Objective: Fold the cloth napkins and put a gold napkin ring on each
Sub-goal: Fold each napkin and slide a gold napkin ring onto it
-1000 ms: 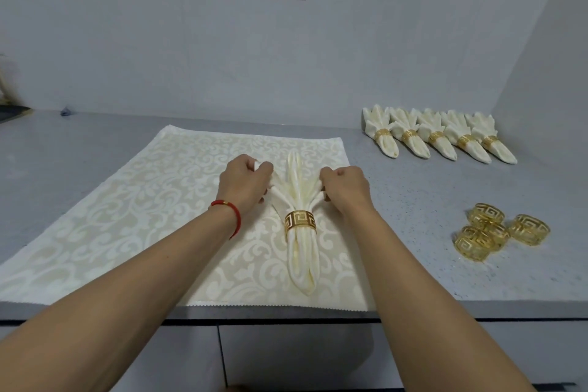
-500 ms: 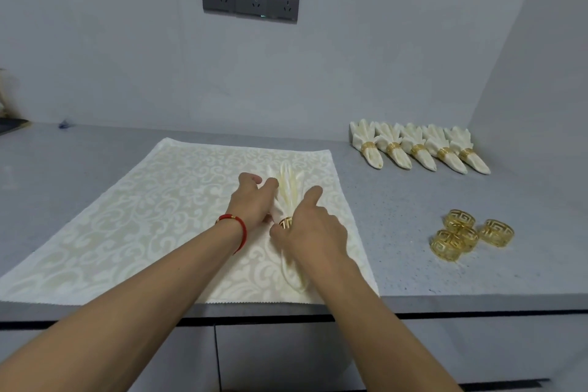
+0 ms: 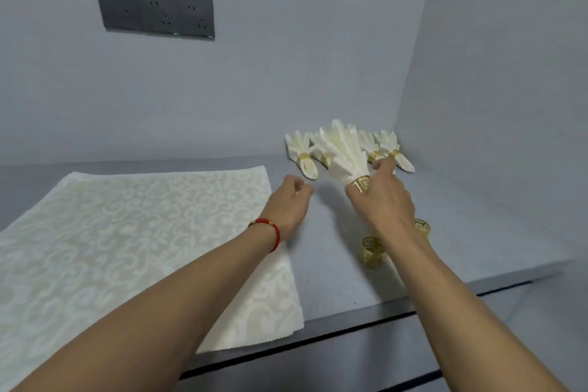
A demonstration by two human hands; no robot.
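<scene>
Your right hand (image 3: pixel 383 200) gripped the cream fan-folded napkin (image 3: pixel 345 153) at its gold ring (image 3: pixel 360 184), carrying it toward the worktop's far right corner; left fingers (image 3: pixel 297 184) hung loosely curled, holding nothing. Next: set it beside the finished row (image 3: pixel 302 153).

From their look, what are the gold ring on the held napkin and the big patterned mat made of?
Gold napkin ring: probably polished metal, since it shines and has a cut-out key pattern; plated plastic is possible. Large cream patterned mat: woven fabric, seemingly damask, with a matte scroll pattern in slight sheen and a finely toothed edge.
</scene>
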